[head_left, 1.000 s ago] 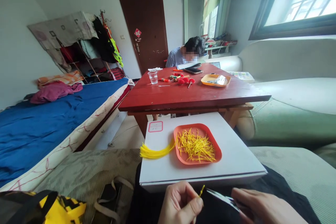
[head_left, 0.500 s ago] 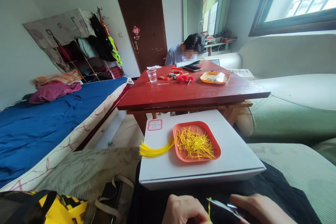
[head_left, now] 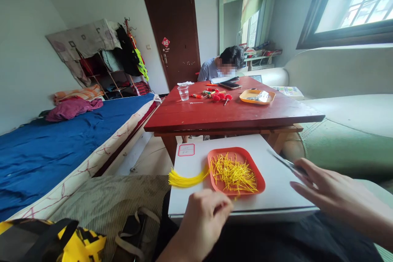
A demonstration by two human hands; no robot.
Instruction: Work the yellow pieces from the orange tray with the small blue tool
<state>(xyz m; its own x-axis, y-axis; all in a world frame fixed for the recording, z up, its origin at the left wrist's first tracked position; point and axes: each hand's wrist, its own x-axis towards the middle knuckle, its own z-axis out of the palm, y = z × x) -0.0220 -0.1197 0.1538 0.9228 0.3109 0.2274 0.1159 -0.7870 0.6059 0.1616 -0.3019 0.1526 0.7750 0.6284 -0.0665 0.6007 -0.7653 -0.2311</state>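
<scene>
A white flat box [head_left: 276, 182] lies across my lap. On it stands an orange tray [head_left: 259, 180] full of short yellow strips [head_left: 233, 173], and a bundle of longer yellow strips [head_left: 186, 179] lies to the tray's left. My left hand [head_left: 202, 223] is at the box's near edge, just below the tray, with fingers pinched together; what they hold is hidden. My right hand [head_left: 331, 194] hovers over the box's right edge and grips thin metal scissors [head_left: 287, 163] that point up and left.
A red wooden table [head_left: 233, 112] stands beyond the box with a plastic cup [head_left: 183, 92], red bits, a phone and a yellow tray [head_left: 257, 97]. Another person [head_left: 222, 65] sits behind it. Blue bed [head_left: 61, 139] at left, pale sofa [head_left: 346, 123] at right, yellow bag [head_left: 58, 241] at lower left.
Both hands rose from my lap up to the box. The left hand moved to the tray's near rim; the right hand swung right with the scissors. The single yellow strip is no longer visible.
</scene>
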